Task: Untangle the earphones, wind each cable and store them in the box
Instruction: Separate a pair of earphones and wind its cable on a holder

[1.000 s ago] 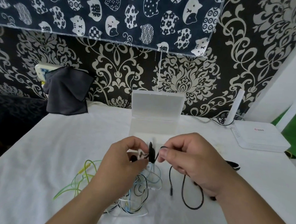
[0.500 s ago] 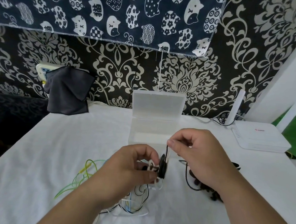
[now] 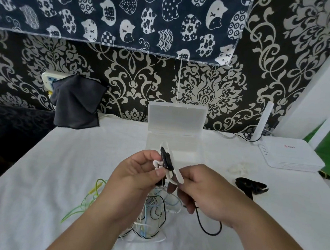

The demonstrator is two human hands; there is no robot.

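My left hand pinches a white winder with black cable wound on it, held up in front of the open translucent box. My right hand grips the loose end of the same black earphone cable, which loops down onto the cloth below it. A tangle of white, blue and black earphone cables lies under my hands. A green-yellow earphone cable trails off to the left.
A second black winder or clip lies to the right, with a small white piece behind it. A white router sits at the back right. A dark cloth hangs over a socket strip at the back left.
My left hand has lifted the winder up toward the box and tilted it. My right hand has dropped from above the winder to below and right of it, pulling the black cable.
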